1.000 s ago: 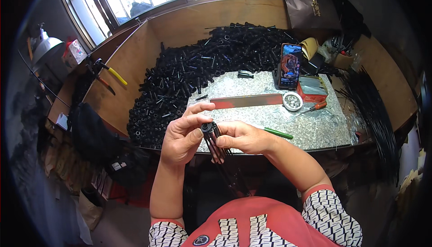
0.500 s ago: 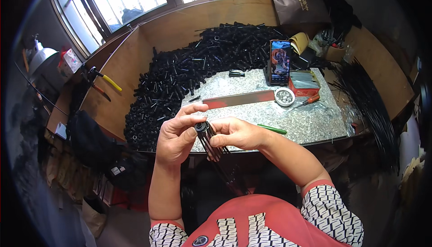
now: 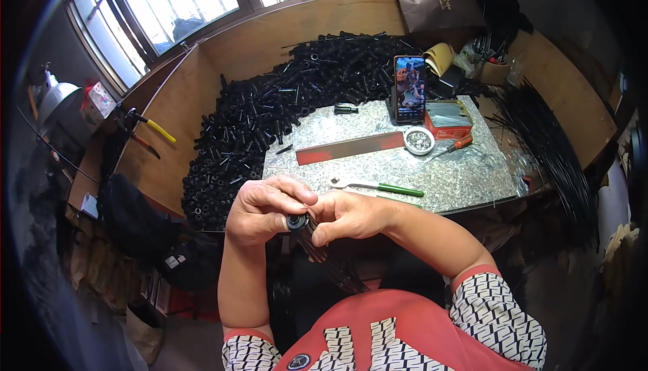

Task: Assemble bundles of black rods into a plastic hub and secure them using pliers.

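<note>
My left hand [image 3: 266, 210] and my right hand [image 3: 347, 214] meet in front of my chest, just below the near edge of the speckled stone slab [image 3: 378, 168]. Between their fingertips they pinch a short black tube [image 3: 297, 222], its round end facing up. A long black rod [image 3: 331, 263] runs down from the tube toward my lap. Both hands are closed around the part, the fingers of each touching it.
A large heap of black tubes [image 3: 270, 108] fills the wooden bench's left and back. On the slab lie a green-handled tool [image 3: 378, 187], a metal ruler strip [image 3: 351, 148], a small round dish [image 3: 418, 141], a propped phone [image 3: 410, 89] and a red box [image 3: 449, 120]. Black rods [image 3: 547, 141] lie at right.
Both hands, still holding the black tube, have shifted slightly lower and toward me; the view has tilted a little, so the bench sits higher in the picture.
</note>
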